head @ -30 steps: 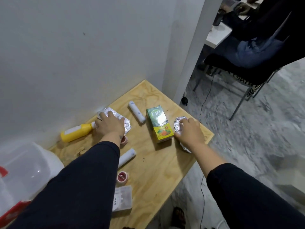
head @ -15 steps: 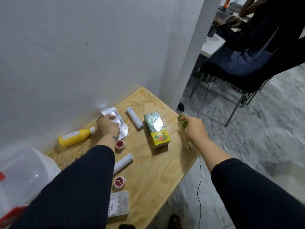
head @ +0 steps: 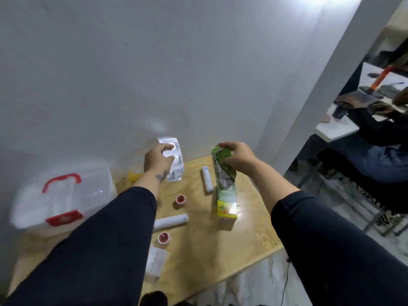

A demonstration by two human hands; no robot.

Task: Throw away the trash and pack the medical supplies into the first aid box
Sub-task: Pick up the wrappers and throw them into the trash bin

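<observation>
A silver blister pack is pinched by the left hand and held above the far left part of the wooden table, its long axis running roughly top to bottom in view, lower end pointing down at the table. A green and silver wrapper is pinched at its top by the curled fingers of the right hand, hung nearly vertical, lower end pointing down just over the green and yellow carton. The carton is laid flat, long axis running away from the viewer. Two white rolls are seen on the table: one beside the carton lying near-to-far, one lying mostly left-right. Two red tape spools and a small clear packet are laid nearer. A clear first aid box with red handle is set at the table's left, blurred.
</observation>
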